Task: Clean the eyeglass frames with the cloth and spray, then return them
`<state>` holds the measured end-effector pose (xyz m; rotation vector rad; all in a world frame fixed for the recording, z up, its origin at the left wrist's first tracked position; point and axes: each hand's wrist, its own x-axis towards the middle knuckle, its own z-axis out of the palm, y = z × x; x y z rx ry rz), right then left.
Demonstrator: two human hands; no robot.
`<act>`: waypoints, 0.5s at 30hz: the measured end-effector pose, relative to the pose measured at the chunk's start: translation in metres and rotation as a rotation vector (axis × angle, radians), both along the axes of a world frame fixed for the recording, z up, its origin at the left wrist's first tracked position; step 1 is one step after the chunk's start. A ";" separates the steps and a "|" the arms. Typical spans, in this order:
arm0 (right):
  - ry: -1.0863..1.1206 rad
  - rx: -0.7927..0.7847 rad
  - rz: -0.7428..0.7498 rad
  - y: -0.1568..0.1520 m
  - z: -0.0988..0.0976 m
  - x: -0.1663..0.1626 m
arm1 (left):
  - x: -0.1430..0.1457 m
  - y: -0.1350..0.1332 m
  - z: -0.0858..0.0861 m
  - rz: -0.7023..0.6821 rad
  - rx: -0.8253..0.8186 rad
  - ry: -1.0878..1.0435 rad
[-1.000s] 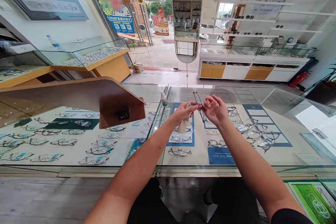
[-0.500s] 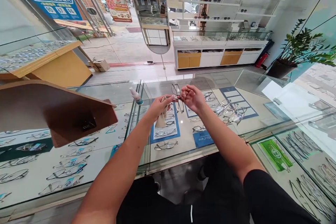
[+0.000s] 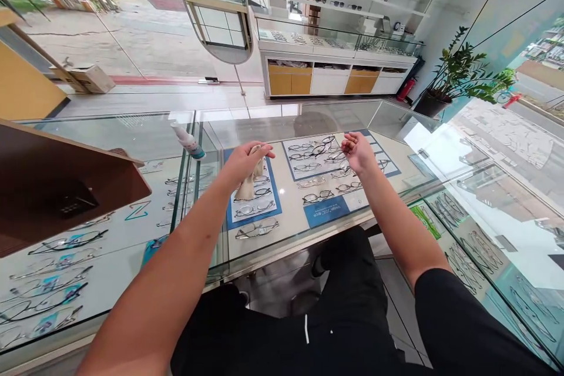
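Note:
A crumpled beige cloth [image 3: 247, 188] hangs from my left hand [image 3: 247, 163], whose fingers are closed on it, over the left part of the glass counter. To the right, my right hand [image 3: 360, 154] has curled fingers and appears to hold a pair of dark-framed eyeglasses [image 3: 325, 145] over the display case. Its fingertips partly hide the hold. More eyeglasses [image 3: 381, 165] lie around and under that hand. A white spray bottle with a teal end [image 3: 188, 141] lies tilted left of my left hand.
Several eyeglasses [image 3: 318, 196] sit in rows below the glass, beside a blue card [image 3: 326, 211]. A brown panel [image 3: 57, 188] juts in at left. Trays of eyeglasses [image 3: 480, 247] fill the case at right. A potted plant [image 3: 453, 76] stands beyond.
My hands have come apart; the right has moved right, apparently with the eyeglasses, and the left keeps the cloth. The view has shifted right and down.

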<state>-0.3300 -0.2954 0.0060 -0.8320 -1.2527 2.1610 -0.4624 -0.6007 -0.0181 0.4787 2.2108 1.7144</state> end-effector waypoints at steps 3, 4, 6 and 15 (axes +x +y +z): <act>-0.053 0.021 0.004 0.003 -0.002 -0.009 | -0.001 0.000 0.001 -0.006 -0.060 0.053; -0.067 0.030 0.017 0.004 -0.003 -0.010 | -0.001 -0.001 0.002 -0.011 -0.081 0.068; -0.099 0.046 0.060 0.007 -0.002 -0.012 | -0.003 -0.002 0.003 -0.028 -0.120 0.089; -0.431 0.355 0.375 0.031 0.035 -0.007 | -0.003 -0.004 0.001 -0.051 -0.152 0.080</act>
